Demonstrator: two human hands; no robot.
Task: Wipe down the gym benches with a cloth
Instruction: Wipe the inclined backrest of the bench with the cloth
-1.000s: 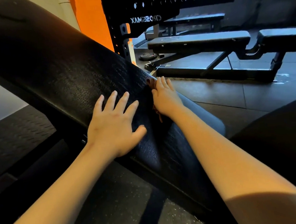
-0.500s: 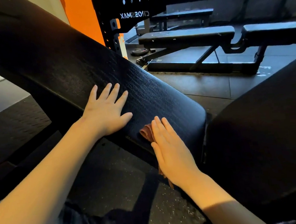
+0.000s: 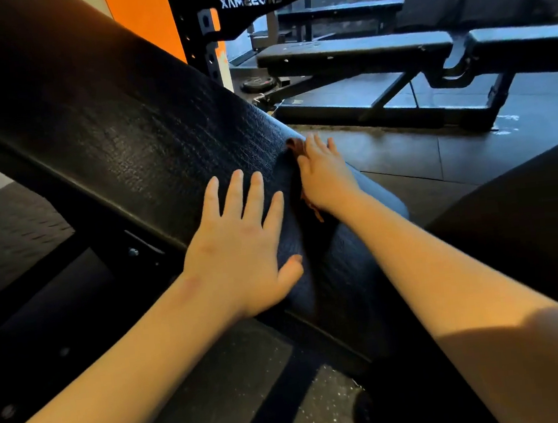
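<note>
Inclined black bench pad (image 3: 146, 139), running from 10 o'clock down to centre. Left hand (image 3: 240, 249): flat on the pad, fingers straight and spread, holding nothing. Brown cloth (image 3: 294, 145), at its 1 o'clock on the pad's far edge, pressed under the extended fingers of the right hand (image 3: 325, 175); flat bench (image 3: 354, 53) beyond at 2 o'clock.

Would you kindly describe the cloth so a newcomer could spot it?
Find the big black inclined bench pad in the foreground. The right hand presses the cloth flat on its far edge. It alone is reddish-brown, peeping out beside that hand.
</note>
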